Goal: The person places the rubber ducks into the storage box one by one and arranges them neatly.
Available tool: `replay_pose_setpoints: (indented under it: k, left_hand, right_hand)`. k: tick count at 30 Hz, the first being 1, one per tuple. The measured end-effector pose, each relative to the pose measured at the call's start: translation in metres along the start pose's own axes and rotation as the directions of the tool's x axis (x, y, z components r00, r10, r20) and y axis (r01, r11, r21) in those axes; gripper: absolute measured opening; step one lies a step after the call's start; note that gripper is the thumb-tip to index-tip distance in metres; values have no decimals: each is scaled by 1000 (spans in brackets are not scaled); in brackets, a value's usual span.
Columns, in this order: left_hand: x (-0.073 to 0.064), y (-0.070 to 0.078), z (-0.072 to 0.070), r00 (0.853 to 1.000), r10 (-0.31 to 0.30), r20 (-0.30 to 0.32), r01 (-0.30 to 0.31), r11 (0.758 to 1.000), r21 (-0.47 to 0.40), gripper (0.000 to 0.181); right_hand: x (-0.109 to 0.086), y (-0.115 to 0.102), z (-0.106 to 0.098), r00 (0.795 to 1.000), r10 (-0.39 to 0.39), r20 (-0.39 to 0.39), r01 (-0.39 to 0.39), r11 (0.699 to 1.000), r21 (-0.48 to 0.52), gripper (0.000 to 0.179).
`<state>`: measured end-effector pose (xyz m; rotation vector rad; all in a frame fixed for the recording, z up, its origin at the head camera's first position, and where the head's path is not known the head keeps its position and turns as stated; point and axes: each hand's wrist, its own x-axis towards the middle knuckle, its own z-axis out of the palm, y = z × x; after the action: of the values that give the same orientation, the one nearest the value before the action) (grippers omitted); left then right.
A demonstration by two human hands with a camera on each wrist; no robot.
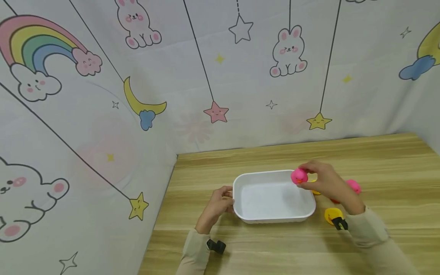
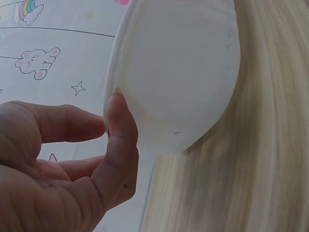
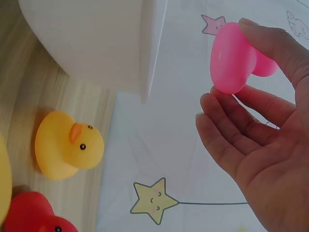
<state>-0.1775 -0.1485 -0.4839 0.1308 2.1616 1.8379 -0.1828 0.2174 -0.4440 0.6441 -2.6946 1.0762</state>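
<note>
A white rectangular tub (image 1: 275, 196) with rounded corners stands on the wooden table, its inside bare. My left hand (image 1: 220, 202) holds it at its left end; in the left wrist view the fingertips are right at the rim and one finger (image 2: 123, 121) lies against the outer wall. Above the tub's right end, my right hand (image 1: 321, 177) pinches a pink rubber duck (image 1: 299, 176) between thumb and index finger. The other fingers are spread loosely, as the right wrist view shows. The duck (image 3: 231, 60) is raised above the tub's rim there.
Right of the tub lie a yellow duck (image 1: 331, 214), another yellow duck (image 3: 58, 145) partly behind my hand in the head view, a red duck (image 3: 34, 215) and a pink duck (image 1: 355, 186). A patterned white cloth (image 1: 251, 126) hangs behind and left of the table (image 1: 275, 252).
</note>
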Motion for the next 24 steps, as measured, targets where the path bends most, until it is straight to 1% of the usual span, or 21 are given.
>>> replay_pose_setpoints:
  k: [6, 14, 24]
  left_hand:
    - [1, -2, 0, 1000, 6, 6, -6, 1000, 1, 50]
    - [0, 2, 0, 1000, 3, 2, -3, 1000, 3, 50]
    - [0, 1, 2, 1000, 3, 0, -3, 1000, -1, 50]
  right_hand:
    - [6, -3, 9, 999, -46, 16, 46, 999, 14, 47]
    - [17, -11, 21, 997, -72, 24, 71, 997, 25, 47]
    - [32, -25, 38, 993, -95, 77, 93, 995, 32, 44]
